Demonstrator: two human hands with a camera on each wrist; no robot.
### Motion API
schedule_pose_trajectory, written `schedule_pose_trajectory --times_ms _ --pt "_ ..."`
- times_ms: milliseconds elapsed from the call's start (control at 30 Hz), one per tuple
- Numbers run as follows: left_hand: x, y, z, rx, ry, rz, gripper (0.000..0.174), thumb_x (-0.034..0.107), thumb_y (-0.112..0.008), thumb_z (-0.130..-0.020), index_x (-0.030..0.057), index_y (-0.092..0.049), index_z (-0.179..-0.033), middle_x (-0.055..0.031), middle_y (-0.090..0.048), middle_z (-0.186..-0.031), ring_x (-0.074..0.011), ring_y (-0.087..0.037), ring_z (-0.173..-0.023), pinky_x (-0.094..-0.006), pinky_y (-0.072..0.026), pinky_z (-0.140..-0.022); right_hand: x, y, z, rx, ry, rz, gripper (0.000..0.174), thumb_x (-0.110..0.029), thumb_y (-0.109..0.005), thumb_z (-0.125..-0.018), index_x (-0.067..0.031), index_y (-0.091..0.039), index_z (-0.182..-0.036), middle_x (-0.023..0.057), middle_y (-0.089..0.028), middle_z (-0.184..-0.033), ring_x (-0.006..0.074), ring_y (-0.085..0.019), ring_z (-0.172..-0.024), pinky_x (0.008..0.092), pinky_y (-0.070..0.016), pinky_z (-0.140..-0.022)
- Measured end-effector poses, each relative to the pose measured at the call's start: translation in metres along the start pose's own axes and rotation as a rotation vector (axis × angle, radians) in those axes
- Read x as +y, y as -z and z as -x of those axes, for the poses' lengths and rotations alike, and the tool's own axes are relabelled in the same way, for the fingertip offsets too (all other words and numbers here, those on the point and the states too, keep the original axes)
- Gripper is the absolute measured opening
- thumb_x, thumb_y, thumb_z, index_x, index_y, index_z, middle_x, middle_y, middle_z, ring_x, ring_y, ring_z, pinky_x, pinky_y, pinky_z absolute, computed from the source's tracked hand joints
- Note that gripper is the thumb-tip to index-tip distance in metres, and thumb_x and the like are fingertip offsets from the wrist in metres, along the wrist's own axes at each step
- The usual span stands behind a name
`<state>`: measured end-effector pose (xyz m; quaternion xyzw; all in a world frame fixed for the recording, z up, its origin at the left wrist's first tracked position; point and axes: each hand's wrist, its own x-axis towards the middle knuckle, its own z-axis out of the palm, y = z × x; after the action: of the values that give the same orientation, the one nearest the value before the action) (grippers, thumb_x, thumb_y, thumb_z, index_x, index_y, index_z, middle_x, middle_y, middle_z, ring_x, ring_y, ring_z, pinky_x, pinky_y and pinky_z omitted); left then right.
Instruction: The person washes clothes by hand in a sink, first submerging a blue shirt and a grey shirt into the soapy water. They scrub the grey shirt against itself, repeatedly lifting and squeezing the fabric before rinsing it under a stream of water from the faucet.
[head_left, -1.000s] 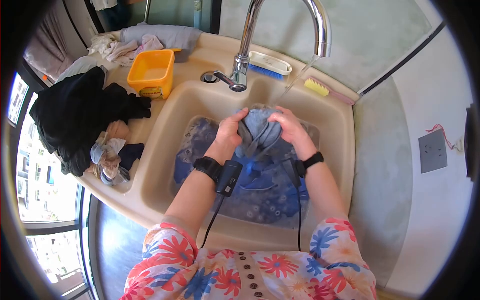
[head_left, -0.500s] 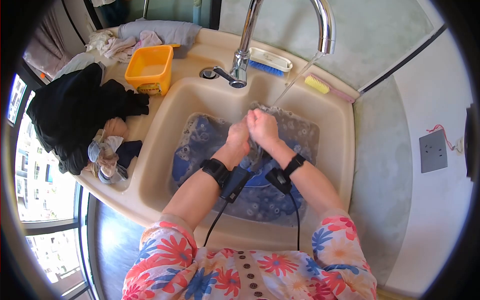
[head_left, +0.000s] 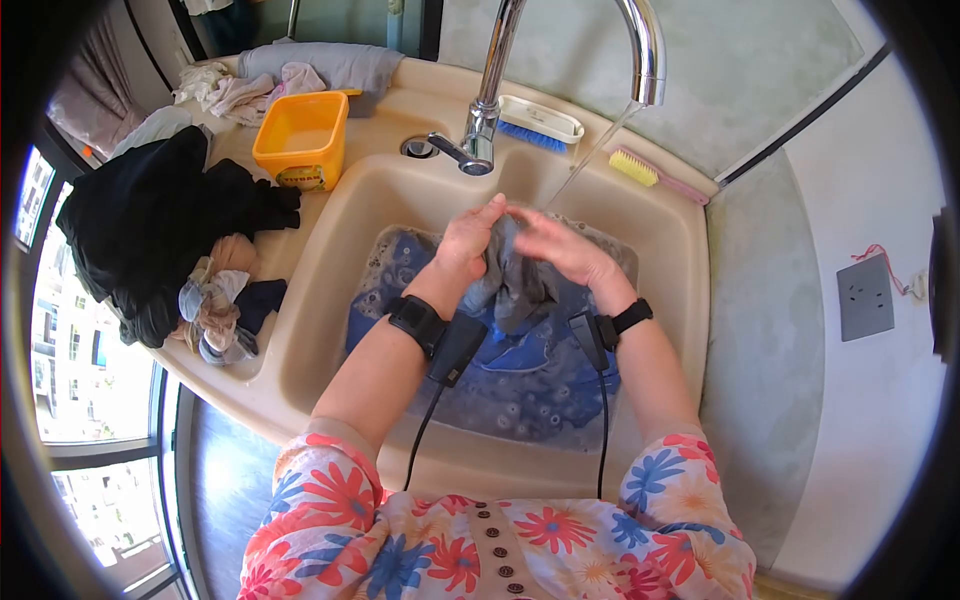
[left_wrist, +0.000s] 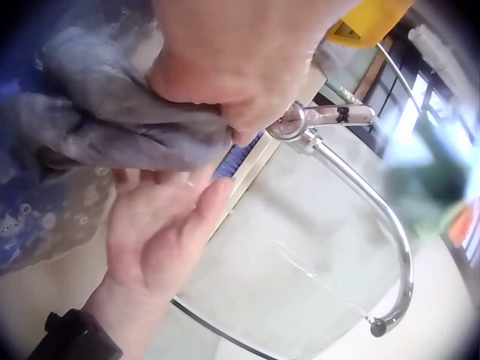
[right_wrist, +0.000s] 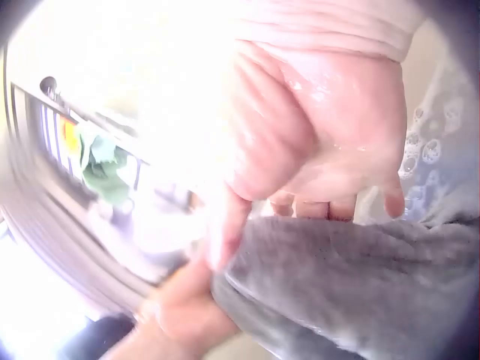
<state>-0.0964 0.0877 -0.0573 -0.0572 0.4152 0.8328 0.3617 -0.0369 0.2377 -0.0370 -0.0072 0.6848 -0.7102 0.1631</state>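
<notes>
A wet grey cloth (head_left: pixel 525 290) hangs in folds between the two hands, low over the sudsy water of the sink (head_left: pixel 330 230). My left hand (head_left: pixel 468 240) holds its upper end, thumb along the near side. My right hand (head_left: pixel 568 250) faces it with palm turned inward. In the right wrist view the right hand's fingers (right_wrist: pixel 341 206) pass behind the cloth and its thumb reaches toward the left hand (right_wrist: pixel 187 307). Blue fabric (head_left: pixel 515 350) lies soaking below.
Water runs from the chrome faucet (head_left: pixel 648 70) behind the hands. Two brushes, one blue-bristled (head_left: pixel 540 125) and one yellow (head_left: pixel 635 168), lie on the back ledge. Left of the basin are a yellow tub (head_left: pixel 300 145), black clothing (head_left: pixel 150 220) and small crumpled pieces (head_left: pixel 215 310).
Both hands first held the cloth spread apart, then came together over it. Now the right hand has moved away to the right with its fingers loosened, and the cloth hangs lower.
</notes>
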Motion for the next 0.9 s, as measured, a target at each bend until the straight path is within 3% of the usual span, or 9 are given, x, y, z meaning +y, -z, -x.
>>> schedule_pose_trajectory --times_ms 67,133,233,300,400,467,567,767,900 --pt "0.005 0.004 0.003 -0.028 -0.046 -0.086 0.038 0.029 -0.058 -0.081 -0.0004 -0.054 -0.106 -0.0071 -0.058 -0.093 -0.0188 -0.054 -0.088 -0.0325 -0.0437 -0.077 0.014 0.003 0.0 0.026 0.017 0.12 0.051 -0.008 -0.056 -0.075 -0.0024 -0.04 -0.123 0.004 -0.049 -0.11 0.0124 -0.047 -0.098 0.0264 -0.0374 -0.085" --pt "0.01 0.01 0.009 -0.126 -0.265 -0.897 0.038 0.024 -0.066 -0.073 0.0019 -0.057 -0.102 -0.0086 -0.061 -0.091 -0.0195 -0.058 -0.081 -0.0336 -0.0469 -0.071 0.017 0.011 0.001 0.125 0.053 0.008 0.043 -0.003 -0.051 -0.075 -0.0018 -0.045 -0.118 0.0049 -0.051 -0.105 0.0115 -0.049 -0.094 0.0265 -0.0394 -0.082" --pt "0.013 0.024 0.007 -0.122 -0.136 -1.709 0.038 0.023 -0.071 -0.062 -0.0008 -0.062 -0.09 -0.0105 -0.061 -0.088 -0.0207 -0.057 -0.085 -0.0331 -0.0455 -0.076 0.0 0.026 0.006 0.247 0.088 -0.336 0.039 -0.001 -0.051 -0.074 0.0001 -0.047 -0.113 0.0064 -0.053 -0.101 0.0135 -0.052 -0.088 0.0265 -0.0418 -0.079" --pt "0.015 0.029 0.009 -0.024 -0.089 -1.628 0.029 0.017 -0.071 -0.058 -0.0019 -0.064 -0.079 -0.0113 -0.062 -0.082 -0.0214 -0.058 -0.08 -0.0318 -0.0463 -0.073 -0.005 0.034 0.008 0.297 0.132 -0.361 0.036 -0.003 -0.054 -0.074 0.0005 -0.048 -0.11 0.0066 -0.055 -0.095 0.0149 -0.054 -0.084 0.0277 -0.0436 -0.077" --pt "0.005 0.054 0.0 -0.063 -0.063 -0.788 0.028 0.014 -0.069 -0.062 -0.0021 -0.062 -0.084 -0.0109 -0.062 -0.085 -0.021 -0.059 -0.079 -0.0312 -0.0465 -0.073 0.001 0.027 0.017 0.328 -0.023 -0.22 0.037 -0.007 -0.058 -0.075 0.0012 -0.048 -0.109 0.0057 -0.056 -0.092 0.0149 -0.055 -0.084 0.028 -0.0439 -0.077" --pt "0.015 0.049 0.007 -0.166 0.012 -0.17 0.026 0.011 -0.065 -0.07 -0.0013 -0.06 -0.091 -0.0097 -0.062 -0.089 -0.0186 -0.058 -0.079 -0.0309 -0.0463 -0.074 0.01 0.018 0.018 0.157 -0.206 0.336 0.04 -0.011 -0.062 -0.074 0.0015 -0.048 -0.109 0.0063 -0.057 -0.093 0.0151 -0.055 -0.087 0.0277 -0.0443 -0.077" --pt "0.002 0.039 0.004 -0.135 -0.007 0.151 0.025 0.011 -0.062 -0.076 0.0003 -0.056 -0.098 -0.0085 -0.061 -0.092 -0.0181 -0.058 -0.08 -0.0328 -0.0462 -0.075 0.006 -0.002 0.012 0.345 -0.034 -0.113 0.024 -0.011 -0.063 -0.071 0.0006 -0.055 -0.091 0.005 -0.056 -0.08 0.0129 -0.053 -0.077 0.0262 -0.0432 -0.069" --pt "-0.011 0.022 -0.009 -0.065 0.159 0.277 0.025 0.021 -0.055 -0.083 0.0025 -0.055 -0.099 -0.0098 -0.059 -0.096 -0.023 -0.058 -0.088 -0.0377 -0.0454 -0.082 0.018 -0.006 -0.016 0.588 0.005 -0.161 0.023 -0.003 -0.055 -0.066 -0.0007 -0.055 -0.089 0.0067 -0.057 -0.079 0.0147 -0.053 -0.07 0.028 -0.044 -0.062" --pt "-0.039 0.039 -0.035 -0.096 0.087 0.299 0.026 0.024 -0.043 -0.089 0.0045 -0.051 -0.105 -0.0099 -0.057 -0.1 -0.0205 -0.055 -0.089 -0.0362 -0.0452 -0.08 0.013 -0.073 -0.022 0.705 0.515 0.802 0.016 -0.013 -0.059 -0.071 -0.0077 -0.054 -0.085 0.0142 -0.058 -0.08 0.0289 -0.057 -0.063 0.0366 -0.0463 -0.058"
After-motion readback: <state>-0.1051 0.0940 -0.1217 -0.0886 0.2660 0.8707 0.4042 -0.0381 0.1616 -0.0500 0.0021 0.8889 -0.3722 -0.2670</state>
